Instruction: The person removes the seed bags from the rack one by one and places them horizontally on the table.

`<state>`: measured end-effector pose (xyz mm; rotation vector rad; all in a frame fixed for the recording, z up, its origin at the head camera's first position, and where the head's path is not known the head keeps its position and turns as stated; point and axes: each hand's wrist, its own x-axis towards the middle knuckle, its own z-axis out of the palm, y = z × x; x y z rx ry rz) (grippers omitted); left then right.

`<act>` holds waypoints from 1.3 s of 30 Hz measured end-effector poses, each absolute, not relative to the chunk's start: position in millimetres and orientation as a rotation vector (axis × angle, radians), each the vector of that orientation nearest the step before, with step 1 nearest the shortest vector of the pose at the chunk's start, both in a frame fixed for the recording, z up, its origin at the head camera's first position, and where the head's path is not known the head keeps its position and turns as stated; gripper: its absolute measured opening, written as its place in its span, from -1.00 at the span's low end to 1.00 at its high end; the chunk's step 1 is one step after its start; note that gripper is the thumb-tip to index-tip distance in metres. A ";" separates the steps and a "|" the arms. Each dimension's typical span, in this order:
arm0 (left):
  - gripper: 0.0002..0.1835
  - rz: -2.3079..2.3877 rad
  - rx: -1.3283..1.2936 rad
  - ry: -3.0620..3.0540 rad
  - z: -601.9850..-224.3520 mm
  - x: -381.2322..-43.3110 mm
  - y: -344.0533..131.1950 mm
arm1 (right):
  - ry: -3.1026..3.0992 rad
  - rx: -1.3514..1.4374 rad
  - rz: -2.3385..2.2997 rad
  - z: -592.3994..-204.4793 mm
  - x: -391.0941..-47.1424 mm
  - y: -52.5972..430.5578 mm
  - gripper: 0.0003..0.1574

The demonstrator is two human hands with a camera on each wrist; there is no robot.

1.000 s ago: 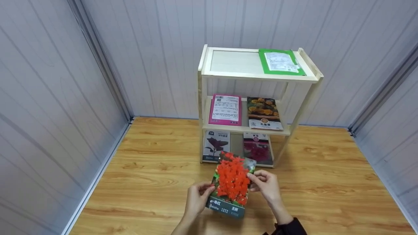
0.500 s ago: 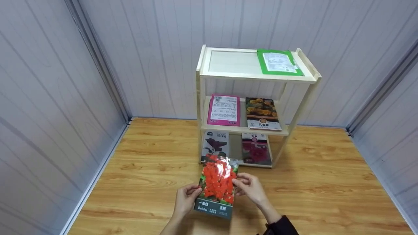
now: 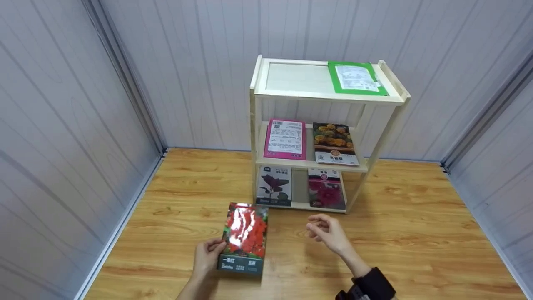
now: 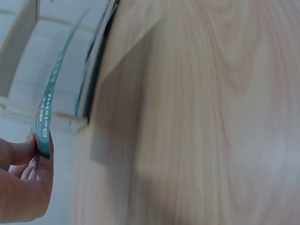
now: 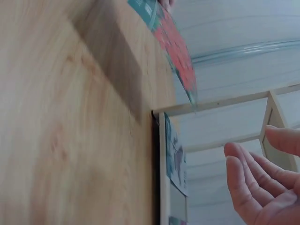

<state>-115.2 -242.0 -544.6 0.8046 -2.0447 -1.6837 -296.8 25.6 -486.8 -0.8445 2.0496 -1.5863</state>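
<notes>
My left hand pinches the left edge of a seed packet with red flowers and a dark green band along its bottom. In the left wrist view the packet shows edge-on between thumb and fingers, with its shadow on the wood floor beneath. My right hand is apart from the packet, to its right and in front of the shelf, fingers loosely bent around nothing. The right wrist view shows that hand with a gap between thumb and fingertips, and the packet farther off, clear of the floor.
A small wooden shelf stands against the back wall. Its top bears a green packet. A pink-edged packet and an orange-flower packet lie on the middle tier; a dark-leaf packet and a magenta-flower packet lie below.
The red-flower packet has moved left with my left hand, away from the shelf front. My right hand has let go of its right edge and now stays to the right.
</notes>
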 end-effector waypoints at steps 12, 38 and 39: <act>-0.81 -1.465 0.985 -2.128 -551.3 -87.1 -289.4 | 2.367 -0.954 -1.464 -427.5 -327.6 44.8 -0.67; -0.83 -1.008 1.407 -2.413 -555.7 -39.6 -342.8 | 2.902 -1.056 -1.229 -233.4 -378.3 74.7 -0.67; -0.84 -0.996 1.414 -2.420 -555.9 -39.3 -342.6 | 2.927 -1.048 -1.237 -227.2 -380.3 73.0 -0.67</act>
